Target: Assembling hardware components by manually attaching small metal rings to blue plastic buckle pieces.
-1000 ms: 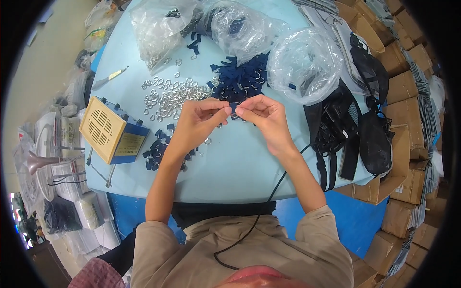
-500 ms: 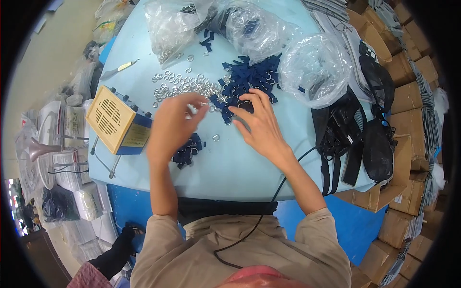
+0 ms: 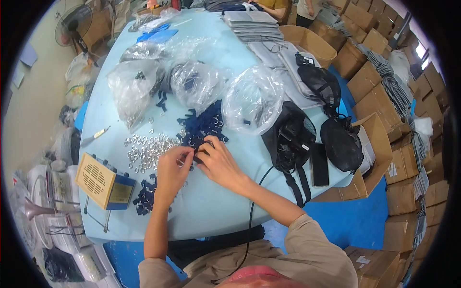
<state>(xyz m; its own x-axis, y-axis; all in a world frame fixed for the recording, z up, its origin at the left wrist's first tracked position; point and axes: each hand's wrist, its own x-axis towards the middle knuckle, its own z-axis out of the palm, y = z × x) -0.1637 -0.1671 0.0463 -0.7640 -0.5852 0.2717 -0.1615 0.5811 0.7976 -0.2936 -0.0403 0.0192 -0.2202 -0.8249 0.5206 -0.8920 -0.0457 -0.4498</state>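
My left hand [image 3: 172,174] and my right hand [image 3: 215,161] meet at the near edge of a heap of dark blue strap pieces [image 3: 201,126] on a pale blue table [image 3: 218,204]. Both hands pinch a small blue strap piece [image 3: 197,153] between their fingertips. A spread of silver metal rings [image 3: 144,149] lies just left of my left hand. A smaller pile of blue pieces with rings [image 3: 144,193] sits below my left wrist.
A yellow and blue box device [image 3: 103,182] stands at the table's left edge. Clear plastic bags [image 3: 252,98] lie beyond the heap. Black mesh bags with straps [image 3: 307,139] lie to the right. Cardboard boxes [image 3: 398,96] crowd the right side. A black cable [image 3: 251,206] runs to my chest.
The view has swung and tilted. My left hand, which reached toward the rings, has come back to my right hand at the blue heap, and both now pinch a small piece.
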